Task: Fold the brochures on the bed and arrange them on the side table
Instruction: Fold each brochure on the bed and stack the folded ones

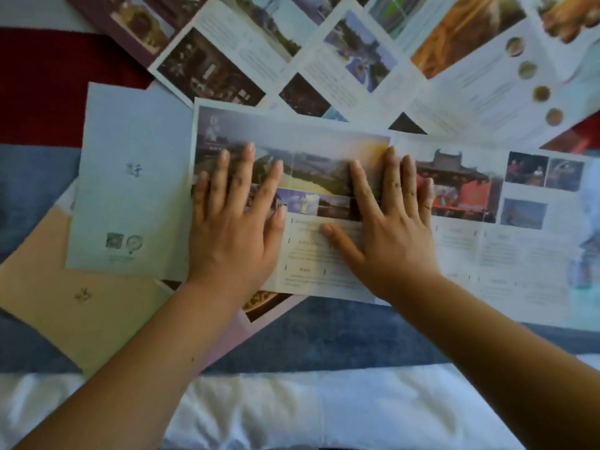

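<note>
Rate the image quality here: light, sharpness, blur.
Head view: dim, bluish light, no hard glare; soft all over, so print on the brochure under the left hand and right hand is unreadable; blur worst at the right edge.

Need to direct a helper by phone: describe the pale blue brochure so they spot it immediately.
On the bed, find the left hand pressing a wide photo brochure. Just left of it lies the pale blue brochure, overlapping a tan one. Unlike its photo-covered neighbours, its face is plain, with a QR code and round seal low down.
</note>
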The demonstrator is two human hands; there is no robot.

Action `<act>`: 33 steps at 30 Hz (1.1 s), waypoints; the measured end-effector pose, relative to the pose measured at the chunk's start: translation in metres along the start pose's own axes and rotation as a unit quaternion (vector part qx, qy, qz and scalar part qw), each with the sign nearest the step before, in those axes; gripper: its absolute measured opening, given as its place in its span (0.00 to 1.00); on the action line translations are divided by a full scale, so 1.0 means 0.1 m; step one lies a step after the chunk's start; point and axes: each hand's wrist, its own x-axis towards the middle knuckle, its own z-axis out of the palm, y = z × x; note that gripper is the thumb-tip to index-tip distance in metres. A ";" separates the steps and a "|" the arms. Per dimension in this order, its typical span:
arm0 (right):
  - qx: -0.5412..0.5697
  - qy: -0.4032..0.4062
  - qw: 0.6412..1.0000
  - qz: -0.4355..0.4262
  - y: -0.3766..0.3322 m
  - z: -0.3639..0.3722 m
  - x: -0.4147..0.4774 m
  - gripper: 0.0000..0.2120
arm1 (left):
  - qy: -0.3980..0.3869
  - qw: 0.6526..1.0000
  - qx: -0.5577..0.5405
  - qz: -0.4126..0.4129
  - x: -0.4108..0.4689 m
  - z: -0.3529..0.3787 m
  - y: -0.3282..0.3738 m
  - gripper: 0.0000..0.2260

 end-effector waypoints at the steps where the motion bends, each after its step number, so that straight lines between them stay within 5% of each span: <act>1: -0.002 0.005 1.000 -0.008 0.02 0.02 -0.01 0.42 | 0.005 1.000 0.005 -0.001 0.04 0.01 0.01 0.27; 22: -0.041 0.073 0.989 -0.120 -0.57 0.33 0.12 0.39 | 0.034 0.999 0.012 -0.040 -0.45 0.03 -0.92 0.29; 33: -0.063 0.081 0.987 -0.125 -0.71 0.35 0.16 0.40 | 0.067 0.981 0.001 -0.181 -0.81 -0.05 -1.67 0.34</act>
